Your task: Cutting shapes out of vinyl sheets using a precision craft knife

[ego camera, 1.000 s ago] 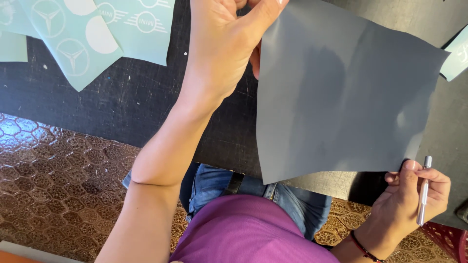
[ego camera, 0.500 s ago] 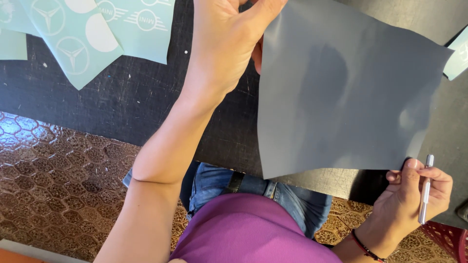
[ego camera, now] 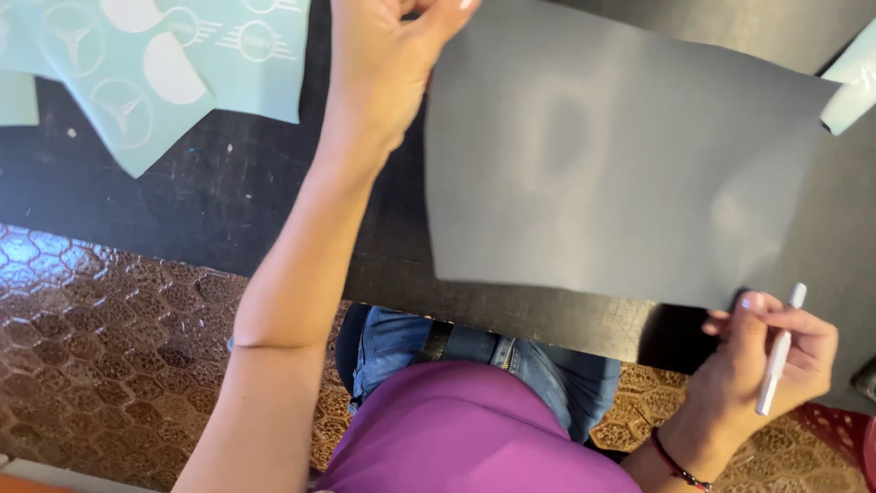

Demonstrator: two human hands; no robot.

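left hand: the left hand (ego camera: 388, 64) pinches the upper left corner of a grey sheet (ego camera: 602, 155), lifting it over the black counter (ego camera: 210, 196).
right hand: the right hand (ego camera: 771, 361) is clenched around a white pen (ego camera: 778, 351), fingertips touching the sheet's lower right edge.
around: pale teal decal sheets (ego camera: 155, 64) lie well apart at upper left; another teal sheet (ego camera: 853, 78) touches the grey sheet's upper right corner.
edges: the counter's near edge runs just under the sheet; bare black surface lies between the sheets.

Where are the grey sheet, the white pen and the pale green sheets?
grey sheet (ego camera: 620, 173), head view, middle of its face.
white pen (ego camera: 780, 351), head view, mid-barrel.
pale green sheets (ego camera: 246, 78), head view, lower part.
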